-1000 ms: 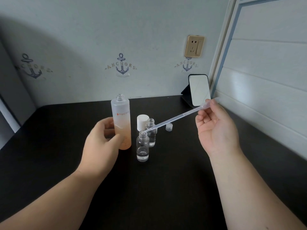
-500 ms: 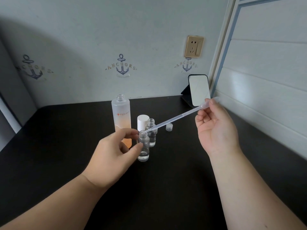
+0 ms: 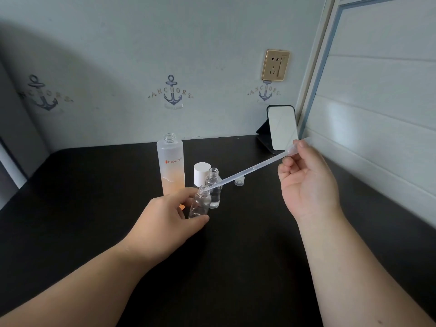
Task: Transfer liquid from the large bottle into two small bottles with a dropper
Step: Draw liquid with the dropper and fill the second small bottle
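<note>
A person's two bare forearms reach forward over a dark counter (image 3: 70,208) set against a pale wall.

The left hand (image 3: 165,215) comes in from the lower left, palm turned inward. Its grip is curled around the nearer small clear bottle (image 3: 200,204): the thumb lies across the front of the bottle near its base and the fingers wrap behind it. The bottle leans slightly, its open neck tipped toward the right; whether its base touches the counter cannot be told.

The right hand (image 3: 306,182) is raised to the right, palm facing left, wrist bent slightly back. Its grip pinches the bulb end of a long translucent dropper (image 3: 247,171) between the thumb and forefinger, with the other fingers loosely curled. The dropper slants down and to the left, and its thin tip sits at the mouth of the held bottle.

Just behind stands a second small clear bottle (image 3: 214,185), uncapped, with a little clear liquid at the bottom. To the left stands the large frosted bottle (image 3: 171,164), upright and open, its lower part tinted orange. A white cap (image 3: 202,171) stands behind the small bottles, and a small clear cap (image 3: 239,181) lies to their right.

A small mirror (image 3: 282,128) leans at the back right, below a gold wall socket (image 3: 275,65).
</note>
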